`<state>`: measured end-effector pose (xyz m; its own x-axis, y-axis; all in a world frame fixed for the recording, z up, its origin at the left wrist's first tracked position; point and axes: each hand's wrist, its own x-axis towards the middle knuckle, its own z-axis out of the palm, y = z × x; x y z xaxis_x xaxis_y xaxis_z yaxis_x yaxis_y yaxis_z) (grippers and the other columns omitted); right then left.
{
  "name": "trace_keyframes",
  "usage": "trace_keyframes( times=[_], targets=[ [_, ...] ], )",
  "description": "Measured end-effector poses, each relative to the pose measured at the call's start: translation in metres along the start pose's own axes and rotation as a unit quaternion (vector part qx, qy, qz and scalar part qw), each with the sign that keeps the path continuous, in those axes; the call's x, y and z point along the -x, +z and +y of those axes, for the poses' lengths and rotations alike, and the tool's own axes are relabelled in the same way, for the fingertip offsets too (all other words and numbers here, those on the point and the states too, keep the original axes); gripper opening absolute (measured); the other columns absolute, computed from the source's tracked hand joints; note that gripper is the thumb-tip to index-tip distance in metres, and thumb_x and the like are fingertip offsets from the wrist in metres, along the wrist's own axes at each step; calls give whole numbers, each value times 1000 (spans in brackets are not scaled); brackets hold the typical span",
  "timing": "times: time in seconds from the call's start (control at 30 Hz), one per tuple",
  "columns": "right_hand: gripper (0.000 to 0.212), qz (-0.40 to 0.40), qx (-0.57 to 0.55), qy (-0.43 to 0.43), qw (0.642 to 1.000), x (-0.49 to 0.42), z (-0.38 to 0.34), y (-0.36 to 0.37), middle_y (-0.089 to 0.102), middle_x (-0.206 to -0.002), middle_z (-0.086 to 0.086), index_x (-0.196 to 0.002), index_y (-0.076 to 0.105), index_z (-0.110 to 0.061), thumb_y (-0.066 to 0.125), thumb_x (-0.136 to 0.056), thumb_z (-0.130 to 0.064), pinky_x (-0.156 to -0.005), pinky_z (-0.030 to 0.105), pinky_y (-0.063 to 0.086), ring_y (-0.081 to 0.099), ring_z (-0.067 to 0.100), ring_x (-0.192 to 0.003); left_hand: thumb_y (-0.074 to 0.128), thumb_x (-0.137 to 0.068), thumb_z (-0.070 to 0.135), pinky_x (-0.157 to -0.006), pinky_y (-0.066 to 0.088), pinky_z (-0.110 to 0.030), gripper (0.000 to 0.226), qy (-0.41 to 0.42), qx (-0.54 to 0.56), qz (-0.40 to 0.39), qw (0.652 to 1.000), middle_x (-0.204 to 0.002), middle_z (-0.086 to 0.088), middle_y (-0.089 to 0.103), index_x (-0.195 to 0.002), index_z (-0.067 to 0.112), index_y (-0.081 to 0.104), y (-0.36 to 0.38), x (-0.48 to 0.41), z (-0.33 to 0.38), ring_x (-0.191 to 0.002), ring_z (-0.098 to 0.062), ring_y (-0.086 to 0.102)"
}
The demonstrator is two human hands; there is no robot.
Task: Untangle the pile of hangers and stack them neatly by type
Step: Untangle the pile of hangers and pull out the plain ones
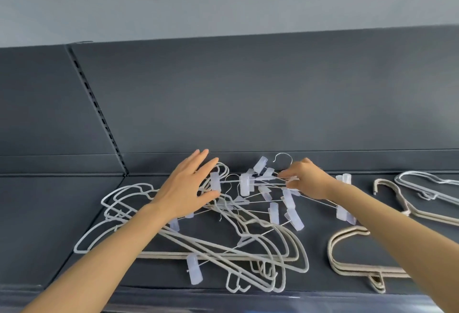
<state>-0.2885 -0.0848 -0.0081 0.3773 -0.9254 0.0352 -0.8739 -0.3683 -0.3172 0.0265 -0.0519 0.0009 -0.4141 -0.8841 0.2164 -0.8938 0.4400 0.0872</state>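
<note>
- Head view: a tangled pile of hangers (248, 257) lies on the dark shelf (62, 213), left of centre.
- Left hand (188, 188) reaches over the pile's far edge with its fingers straight and spread, gripping nothing.
- Right hand (308, 181) pinches the thin wires of the clip hangers (244, 187) at the pile's top.
- Beige hangers (347, 269) sit stacked at the right.
- White hangers (422, 179) lie farthest right.

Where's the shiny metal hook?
The hook sticks up at the back of the pile in the head view, right of centre, between a raised clip and the right hand, which pinches hanger wires.
</note>
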Motion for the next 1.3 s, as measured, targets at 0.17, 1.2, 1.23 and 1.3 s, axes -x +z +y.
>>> trace_keyframes(
  times=[0.17, 1.2, 1.23, 1.3],
  targets=[
    [33, -35, 106, 10, 994, 5, 24, 13, 62, -114, 4, -121, 61, -22, 50, -92, -9, -90, 21, 29, 43, 26, -108, 46, -89, 58, -114, 2, -27, 79, -19, 13, -46, 999, -160, 7, -1, -152, 28, 8, 7, 6, -12, -146, -9, -9],
    [39, -82, 125, -42, 988, -6, -29, 30, 69, -96, -3, -95, 71, -24, 47, -81, 3, -79, 39, 52, 61, 22, -92, 63, -89, 21, -116, 25, -34, 80, -8, -50, -173, 984, -159, 3, 8, -151, 19, 13, 32, 38, -56, -143, -22, 19],
    [40, -87, 136, -43, 986, -5, -29, 30, 69, -98, -2, -98, 70, -24, 47, -81, 4, -80, 38, 52, 61, 23, -94, 63, -88, 20, -116, 25, -34, 80, -10, -53, -176, 983, -159, 3, 7, -151, 18, 13, 32, 39, -58, -144, -22, 18],
    [47, -101, 162, -32, 981, -3, -34, 32, 66, -106, 0, -106, 68, -24, 43, -80, 7, -80, 34, 50, 59, 24, -100, 63, -88, 18, -115, 26, -34, 79, -13, -62, -174, 983, -159, 3, 7, -151, 17, 15, 30, 41, -62, -143, -23, 19]
  ],
)
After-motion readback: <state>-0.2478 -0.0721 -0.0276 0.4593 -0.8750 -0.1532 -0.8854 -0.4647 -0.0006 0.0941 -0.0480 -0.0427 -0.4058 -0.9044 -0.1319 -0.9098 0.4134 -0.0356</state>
